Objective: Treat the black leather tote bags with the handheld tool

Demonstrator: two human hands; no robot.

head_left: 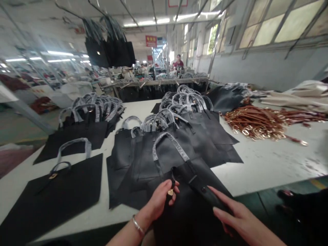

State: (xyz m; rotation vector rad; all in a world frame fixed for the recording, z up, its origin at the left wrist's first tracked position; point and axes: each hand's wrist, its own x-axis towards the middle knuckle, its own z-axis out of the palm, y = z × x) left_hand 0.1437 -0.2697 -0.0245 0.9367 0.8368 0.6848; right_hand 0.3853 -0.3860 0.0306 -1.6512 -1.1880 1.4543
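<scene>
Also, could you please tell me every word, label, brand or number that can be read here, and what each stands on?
Nothing is legible.
The red hanging sign has yellow characters, too blurred to read.
The small gold tag at the left hand shows no readable marking.

A thin silver bangle (138, 226) sits on my left wrist (145, 218), just behind the fingers (165, 187). Plain, smooth band, loose on the wrist. Left forearm (122, 238) and right forearm (263, 237) bare to the frame edge.

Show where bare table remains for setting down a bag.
White tabletop lies between the black tote bags and the brown leather straps, beyond the right hand. Bags crowd the centre around the left hand.
</scene>
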